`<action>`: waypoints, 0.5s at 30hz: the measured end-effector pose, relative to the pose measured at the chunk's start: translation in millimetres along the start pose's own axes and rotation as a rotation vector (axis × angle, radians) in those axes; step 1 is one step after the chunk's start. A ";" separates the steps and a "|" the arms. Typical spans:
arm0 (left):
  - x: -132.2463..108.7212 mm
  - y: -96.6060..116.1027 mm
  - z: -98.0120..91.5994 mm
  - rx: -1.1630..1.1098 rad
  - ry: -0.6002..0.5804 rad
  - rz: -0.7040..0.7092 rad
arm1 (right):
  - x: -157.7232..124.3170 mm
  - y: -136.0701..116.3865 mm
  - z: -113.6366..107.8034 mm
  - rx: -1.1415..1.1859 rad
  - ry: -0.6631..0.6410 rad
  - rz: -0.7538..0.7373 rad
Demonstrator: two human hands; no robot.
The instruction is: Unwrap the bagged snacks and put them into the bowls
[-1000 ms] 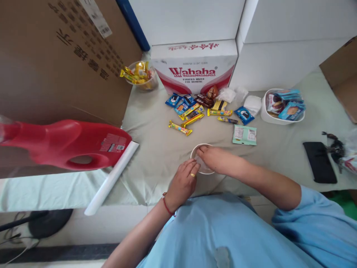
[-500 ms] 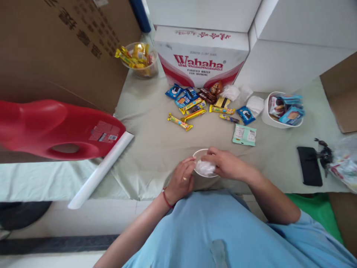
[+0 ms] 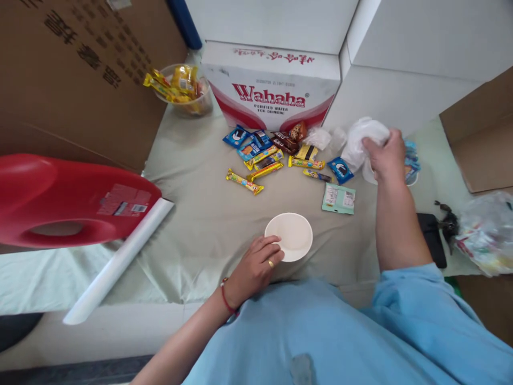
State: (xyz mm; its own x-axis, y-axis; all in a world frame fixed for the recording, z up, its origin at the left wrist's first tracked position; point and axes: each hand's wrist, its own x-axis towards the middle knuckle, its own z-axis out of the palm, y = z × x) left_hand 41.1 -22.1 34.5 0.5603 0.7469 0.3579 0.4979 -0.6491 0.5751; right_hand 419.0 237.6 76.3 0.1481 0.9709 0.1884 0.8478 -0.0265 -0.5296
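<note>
A white bowl (image 3: 294,230) sits near the front of the cloth-covered table, its inside bare. My left hand (image 3: 256,262) grips its left rim, fingertips over the edge and the thumb hidden. Stretched out to the far right, my right hand (image 3: 387,152) pinches a crumpled white bundle (image 3: 366,131), perhaps thin plastic or tissue. The bundle hangs over or against more white crumpled material; where one ends I cannot tell. Behind that hand stands a white tub of blue snack packets (image 3: 411,160), partly covered by it. A blue packet (image 3: 340,170) lies just left of the bundle.
Several snack sticks (image 3: 244,181) and wrapped biscuits lie mid-table before a Wahaha carton (image 3: 272,93). A pale green packet (image 3: 339,198) is closer. A clear tub (image 3: 188,109) stands back left, a red jug (image 3: 76,200) and white roll (image 3: 120,262) left, a black phone (image 3: 433,238) right.
My right hand has left the bowl and moved far right with the white bundle, leaving the bowl bare inside. My left hand stays at the bowl. The view has shifted somewhat.
</note>
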 end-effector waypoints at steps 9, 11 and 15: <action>6.8 8.5 -6.7 -0.005 0.021 0.007 | 28.1 -37.3 19.5 -0.299 -0.158 0.188; 6.4 7.6 -7.4 -0.021 0.017 0.002 | 5.4 -37.3 -5.8 -0.231 -0.077 0.053; 12.8 8.7 -5.9 -0.071 0.009 0.016 | -93.5 -47.0 -56.0 0.097 -0.083 -0.344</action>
State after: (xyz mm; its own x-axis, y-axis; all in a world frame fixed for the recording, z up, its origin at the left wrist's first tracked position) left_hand 48.7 -17.3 48.5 0.5621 0.7378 0.3739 0.4406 -0.6496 0.6195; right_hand 393.8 134.8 129.9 -0.1821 0.9353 0.3034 0.7884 0.3232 -0.5235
